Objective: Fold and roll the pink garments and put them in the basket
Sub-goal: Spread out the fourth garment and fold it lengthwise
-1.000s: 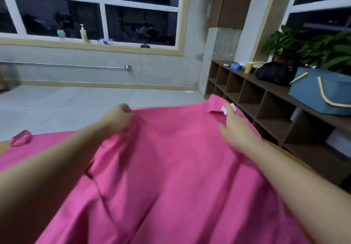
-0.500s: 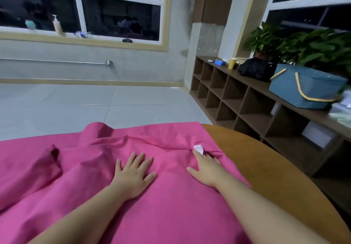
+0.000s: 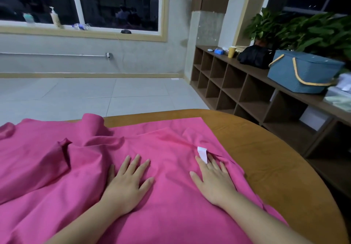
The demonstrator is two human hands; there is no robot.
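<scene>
A large pink garment [image 3: 167, 144] lies spread over the round wooden table [image 3: 275, 167], rumpled into folds on its left side. My left hand [image 3: 128, 181] presses flat on the cloth near the middle, fingers spread. My right hand [image 3: 213, 179] lies flat on the garment's right part, fingertips beside a white label [image 3: 202, 153] and partly under a fold. A blue basket [image 3: 302, 72] with yellow handles stands on the shelf unit at the right, well away from both hands.
A low wooden shelf unit [image 3: 237, 91] runs along the right wall, carrying a black bag [image 3: 255, 55], a yellow cup [image 3: 232, 51] and potted plants [image 3: 303, 30]. Grey tiled floor [image 3: 85, 95] stretches beyond the table to a window sill with bottles.
A second ago both hands held the garment up in the air. It has since been laid on the table, and both hands now press flat on it, barely moved over the last half second.
</scene>
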